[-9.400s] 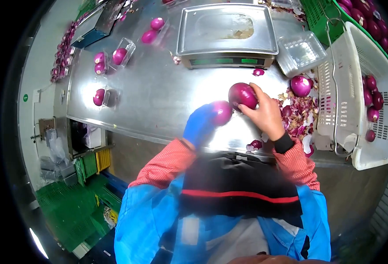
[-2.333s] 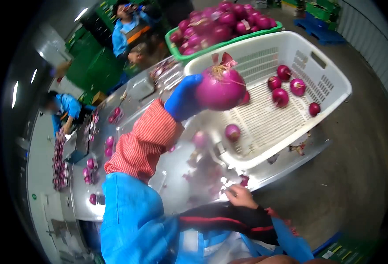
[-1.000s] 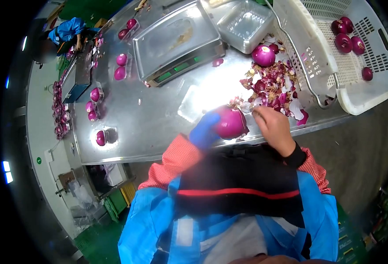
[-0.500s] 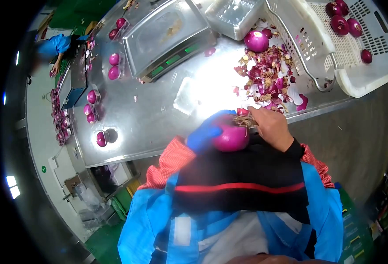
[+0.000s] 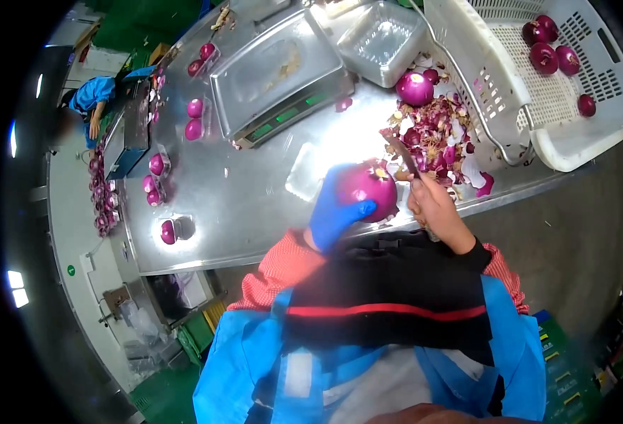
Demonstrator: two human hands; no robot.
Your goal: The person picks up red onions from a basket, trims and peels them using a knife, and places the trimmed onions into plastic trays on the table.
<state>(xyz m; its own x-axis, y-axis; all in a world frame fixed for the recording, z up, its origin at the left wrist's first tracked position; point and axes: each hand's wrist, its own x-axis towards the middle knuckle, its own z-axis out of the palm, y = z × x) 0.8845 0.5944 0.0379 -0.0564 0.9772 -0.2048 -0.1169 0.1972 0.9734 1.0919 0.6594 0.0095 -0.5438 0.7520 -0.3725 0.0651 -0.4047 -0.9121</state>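
Observation:
My left hand, in a blue glove, is wrapped round a large red onion at the table's front edge. The onion's top shows a pale cut spot. In my bare right hand is a small knife, its dark blade pointing up and left, just right of the onion and apart from it. Behind the knife lies a heap of onion skins with another large onion at its back. A clear empty tray rests on the table left of the heap.
A scale stands at the back, with stacked clear trays beside it. At the right is a white basket holding several onions. Packed onions stand on the metal table at left. A co-worker is at the far left.
The dry top that my right hand gripped half a second ago is off the onion, and the knife's blade now shows in that hand. The onion has moved slightly up, away from my body.

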